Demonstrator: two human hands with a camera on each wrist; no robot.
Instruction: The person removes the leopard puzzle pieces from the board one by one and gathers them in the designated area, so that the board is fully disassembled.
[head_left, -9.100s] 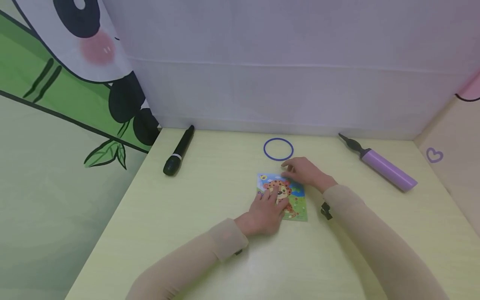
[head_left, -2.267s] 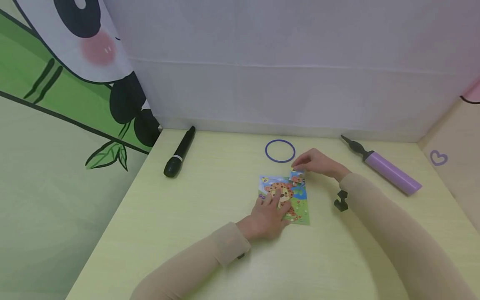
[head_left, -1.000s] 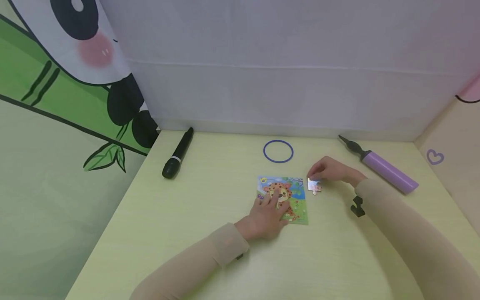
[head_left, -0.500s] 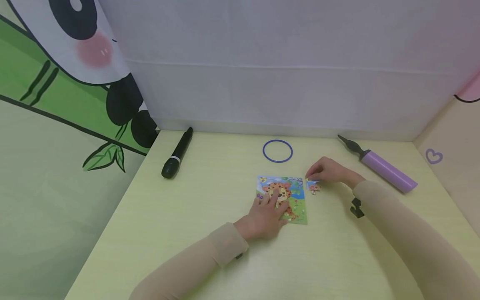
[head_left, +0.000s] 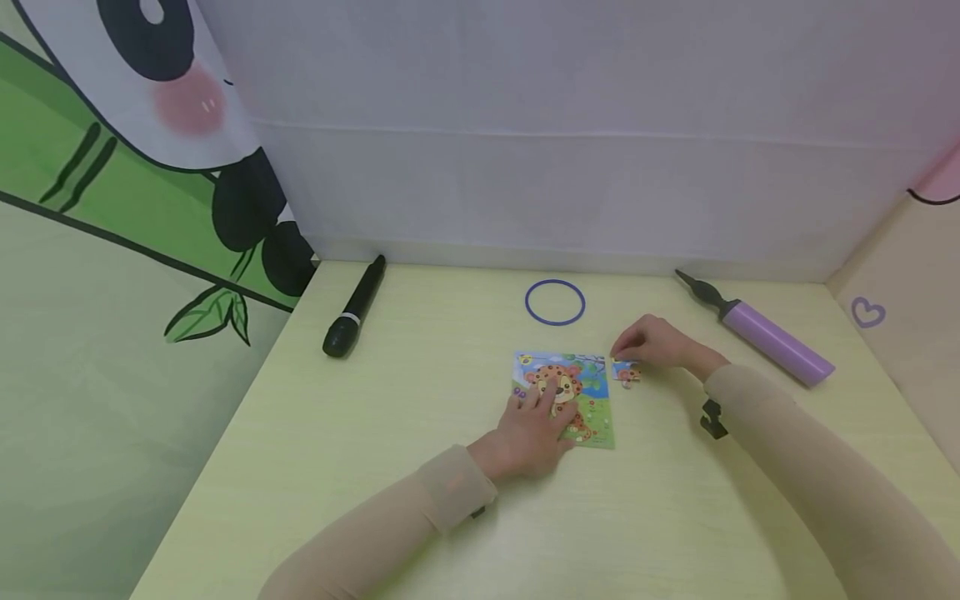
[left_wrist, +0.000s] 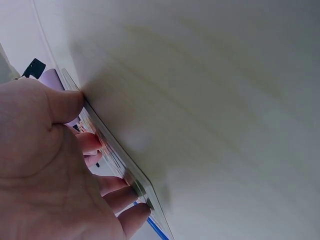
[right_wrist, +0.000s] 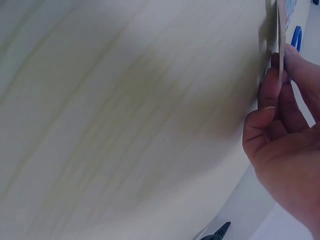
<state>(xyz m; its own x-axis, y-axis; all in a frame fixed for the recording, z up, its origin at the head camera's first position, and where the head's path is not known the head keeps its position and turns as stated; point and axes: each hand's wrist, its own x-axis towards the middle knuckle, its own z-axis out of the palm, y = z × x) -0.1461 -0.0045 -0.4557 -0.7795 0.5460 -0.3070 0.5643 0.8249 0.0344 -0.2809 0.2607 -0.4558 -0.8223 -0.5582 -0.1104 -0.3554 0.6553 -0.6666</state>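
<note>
- The left hand (head_left: 528, 433) lies over the lower left of a square leopard puzzle (head_left: 588, 392), its grip spread wide, fingers resting on the picture rather than closed round it.
- In the left wrist view, its thumb touches the edge of the puzzle.
- The right hand (head_left: 654, 340) has its grip drawn to a pinch, thumb and finger holding a small puzzle piece (head_left: 627, 372).
- That piece is off the puzzle, just beside its upper right edge; whether it touches the desk (head_left: 420, 392) I cannot tell.
- A blue ring (head_left: 555, 323) lies behind the puzzle.
- A black microphone (head_left: 354, 312) lies well apart to the left.
- A purple pump (head_left: 776, 340) lies to the right, beyond the right hand, nozzle towards the pale backdrop (head_left: 562, 192).
</note>
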